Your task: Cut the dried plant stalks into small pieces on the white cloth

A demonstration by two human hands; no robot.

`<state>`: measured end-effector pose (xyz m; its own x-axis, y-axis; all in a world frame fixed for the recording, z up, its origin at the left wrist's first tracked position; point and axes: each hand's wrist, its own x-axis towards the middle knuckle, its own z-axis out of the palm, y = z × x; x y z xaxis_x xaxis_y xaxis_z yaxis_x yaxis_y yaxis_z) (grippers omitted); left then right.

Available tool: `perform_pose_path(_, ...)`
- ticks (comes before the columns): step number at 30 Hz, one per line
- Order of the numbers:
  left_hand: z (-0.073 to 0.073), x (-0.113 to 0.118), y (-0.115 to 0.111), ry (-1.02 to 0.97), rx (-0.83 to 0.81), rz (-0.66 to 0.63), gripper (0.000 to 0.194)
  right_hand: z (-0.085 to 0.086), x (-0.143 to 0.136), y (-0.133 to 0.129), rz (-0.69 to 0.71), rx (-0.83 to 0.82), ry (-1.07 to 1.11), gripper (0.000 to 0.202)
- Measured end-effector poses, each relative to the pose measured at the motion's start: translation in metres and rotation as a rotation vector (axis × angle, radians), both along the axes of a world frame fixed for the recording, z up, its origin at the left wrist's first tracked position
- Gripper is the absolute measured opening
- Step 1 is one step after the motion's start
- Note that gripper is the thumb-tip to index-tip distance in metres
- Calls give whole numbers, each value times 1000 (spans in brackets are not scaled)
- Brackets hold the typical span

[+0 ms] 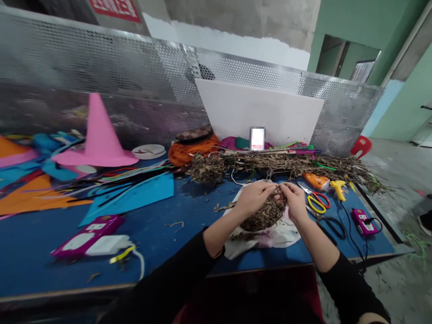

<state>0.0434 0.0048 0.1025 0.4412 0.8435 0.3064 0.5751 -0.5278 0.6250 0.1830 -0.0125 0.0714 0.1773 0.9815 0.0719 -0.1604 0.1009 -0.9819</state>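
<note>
My left hand (254,198) and my right hand (294,200) meet fingertip to fingertip, both closed in a pinch. What they pinch is too small to make out. Right below them lies a rounded clump of dried brown plant matter (262,219), partly hidden by my hands. It rests on a crumpled white cloth or bag (285,238) with pinkish patches. A short twig (224,207) pokes out to the left of the clump. To the right of my right hand lie scissors with red and yellow handles (317,203) and a black-handled pair (334,226).
A long heap of dry twigs (286,164) spans the table's back, before a white board (256,108). At right sit a yellow glue gun (338,190) and a purple power strip (362,222). A pink cone hat (97,139), blue sheet (141,195) and another power strip (89,236) occupy the left.
</note>
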Motion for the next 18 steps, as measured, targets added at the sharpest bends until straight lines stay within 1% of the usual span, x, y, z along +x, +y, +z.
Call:
perform_pose_path(3,2,1,-1,88,30,-27,37,-7,-3,-3,-14,16,68,34)
perform_pose_path(4,3,1,-1,97,29,-28,35,-9,-1,-4,8,23,62,35)
perform_pose_path(5,2,1,-1,100,23,-26,34,-10,3,-7,41,30,17,35)
perform_pose_path(6,1,0,-1,106,14,-27,33,-12,10,-11,76,38,-83,36)
perform_pose_path(7,-1,-2,-1,117,2,-26,32,-13,21,-16,117,42,-239,37)
perform_pose_path(8,-4,-6,1,131,-12,-15,32,-14,34,-23,111,49,-443,36)
perform_pose_path(10,-12,-16,4,163,-45,28,32,-19,67,-41,18,46,-972,34)
perform_pose_path(11,-17,-22,7,171,-62,54,32,-22,84,-52,-35,-9,-1209,38)
perform_pose_path(12,-21,-29,9,175,-81,72,32,-27,100,-63,-68,-113,-1406,40)
perform_pose_path(13,-26,-35,11,181,-97,82,32,-32,114,-73,-76,-242,-1557,41)
perform_pose_path(14,-29,-40,13,191,-113,87,33,-37,126,-81,-57,-340,-1665,43)
perform_pose_path(15,-33,-44,14,199,-124,92,33,-43,136,-88,-36,-394,-1734,47)
perform_pose_path(18,-40,-45,16,215,-160,80,33,-53,151,-95,-4,-382,-1807,55)
